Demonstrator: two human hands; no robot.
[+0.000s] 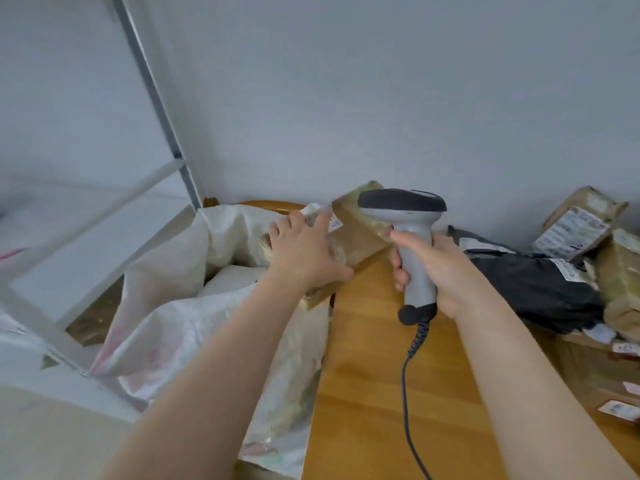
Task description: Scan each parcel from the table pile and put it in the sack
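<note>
Two hands busy: left hand (304, 252) grip clamped on brown parcel (360, 233) above sack (194, 306) mouth; right hand (441, 271) grip wrapped round scanner (414, 237) handle, over the surface (374, 375).

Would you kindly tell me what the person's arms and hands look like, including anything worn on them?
The left hand and right hand are bare: no gloves, rings or watch show. The forearms are bare too, with no sleeve in view.
</note>
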